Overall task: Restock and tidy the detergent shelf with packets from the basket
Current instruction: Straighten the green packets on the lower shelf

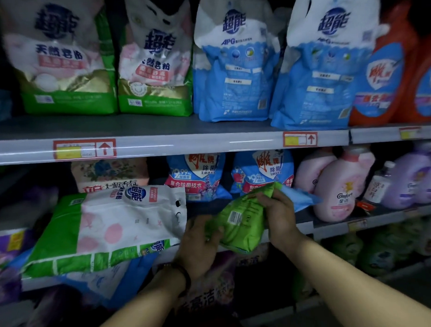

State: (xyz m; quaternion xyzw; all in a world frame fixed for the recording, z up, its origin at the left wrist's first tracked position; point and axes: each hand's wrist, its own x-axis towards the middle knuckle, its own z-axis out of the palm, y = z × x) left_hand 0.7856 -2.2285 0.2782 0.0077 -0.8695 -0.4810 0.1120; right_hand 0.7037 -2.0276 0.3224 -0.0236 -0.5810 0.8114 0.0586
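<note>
At nine o'clock from my hands, a big crinkled white-and-green packet (108,227) lies flat on the lower shelf (308,227), overhanging its edge. My left hand (200,245) curls its fingers round the bottom of a small, soft green packet (241,224), tilted before that shelf. My right hand (278,215) clasps its folded top at one o'clock. Glossy pink bottles (339,190) stand at three o'clock.
</note>
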